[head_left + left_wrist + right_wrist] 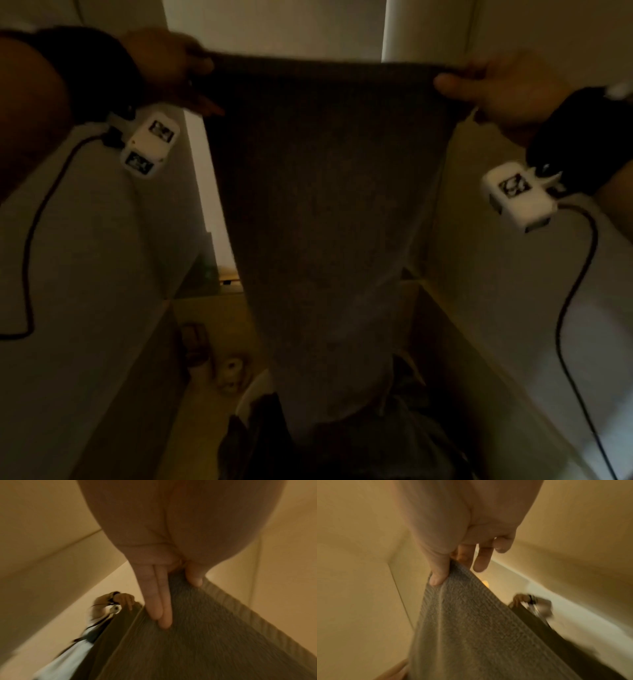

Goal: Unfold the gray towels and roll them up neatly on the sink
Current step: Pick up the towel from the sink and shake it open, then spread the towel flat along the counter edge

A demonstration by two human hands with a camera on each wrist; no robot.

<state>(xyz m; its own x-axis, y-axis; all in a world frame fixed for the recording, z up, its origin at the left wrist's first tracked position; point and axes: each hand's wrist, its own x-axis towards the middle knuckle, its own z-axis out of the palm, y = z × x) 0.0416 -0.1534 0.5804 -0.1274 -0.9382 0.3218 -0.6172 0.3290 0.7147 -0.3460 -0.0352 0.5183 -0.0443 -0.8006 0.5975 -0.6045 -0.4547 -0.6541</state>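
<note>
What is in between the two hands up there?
The top edge of the gray towel stretches between the left hand and right hand, pinched at each corner; the head view shows it.

Left hand [168, 65] and right hand [496, 87] pinch top corners of gray towel [325, 212]; it hangs open, taut between them. Dim, blurred.

Dim, warm-lit room, pale cream walls [534, 27], bright vertical strip of light [394, 31], yellowish floor [212, 315]

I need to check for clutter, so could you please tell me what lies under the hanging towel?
Below the towel lies a dark crumpled pile, possibly cloth; the towel hides part of it.
</note>
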